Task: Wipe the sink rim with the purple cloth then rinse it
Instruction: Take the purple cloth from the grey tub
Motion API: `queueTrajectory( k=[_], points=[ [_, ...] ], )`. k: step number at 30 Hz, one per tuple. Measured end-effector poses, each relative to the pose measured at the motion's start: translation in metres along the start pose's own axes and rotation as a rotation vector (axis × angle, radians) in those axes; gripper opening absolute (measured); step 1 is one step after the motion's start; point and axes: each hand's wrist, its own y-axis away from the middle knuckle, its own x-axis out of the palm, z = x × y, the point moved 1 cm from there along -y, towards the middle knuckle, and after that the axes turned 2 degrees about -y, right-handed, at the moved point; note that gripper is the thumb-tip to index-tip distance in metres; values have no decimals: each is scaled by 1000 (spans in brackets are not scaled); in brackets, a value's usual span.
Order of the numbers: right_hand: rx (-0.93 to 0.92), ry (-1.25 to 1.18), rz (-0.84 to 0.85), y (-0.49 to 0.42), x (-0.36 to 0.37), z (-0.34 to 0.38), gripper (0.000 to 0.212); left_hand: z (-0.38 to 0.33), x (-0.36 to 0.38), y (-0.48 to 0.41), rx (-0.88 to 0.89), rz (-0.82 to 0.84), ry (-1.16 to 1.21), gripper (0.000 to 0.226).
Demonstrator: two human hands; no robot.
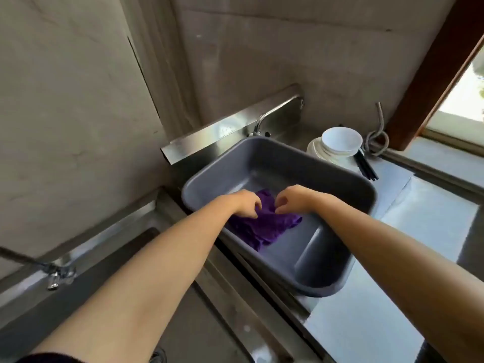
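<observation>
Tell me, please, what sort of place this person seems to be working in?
Most likely a plain kitchen or washing-up area. A tap stands on a steel counter, a grey tub holds the purple cloth under both hands, and stacked white bowls with chopsticks wait beside the window.

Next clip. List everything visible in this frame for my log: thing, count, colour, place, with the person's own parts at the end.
purple cloth: one, purple, crumpled on the floor of the tub
tub: one, grey plastic, on the steel counter
faucet: one, chrome, behind the tub at the backsplash
bowls and plates: one stack, white, right of the tub's far corner
chopsticks: a few, black, beside the stack
hose: one, grey metal, coiled by the window frame
second tap: one, chrome, at lower left
steel counter: one, silver, under the tub
left hand: on the cloth, fingers curled
right hand: on the cloth, fingers curled
</observation>
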Motion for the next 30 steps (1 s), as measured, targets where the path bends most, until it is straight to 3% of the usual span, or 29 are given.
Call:
queueTrajectory(
  k=[7,13,17,20,24,27,30],
  points=[
    [-3,24,55,-22,25,-9,33,14,18,-22,-54,88,-21,53],
    [94,94,36,-42,40,-7,44,24,25,-32,-73,32,-20,53],
    [153,152,8,-49,50,-4,63,29,24,-39,-81,30,-32,72],
    [153,116,1,-51,53,-5,58,27,23,-41,-82,48,-79,78],
    [128,36,13,-52,51,-9,39,20,22,-44,-109,57,-115,70],
    [86,-77,-16,-53,38,-15,22,14,19,-42,-112,24,-119,49],
    [49,-128,-52,-47,18,-17,21,9,14,-39,-118,9,-62,33]
  ],
)
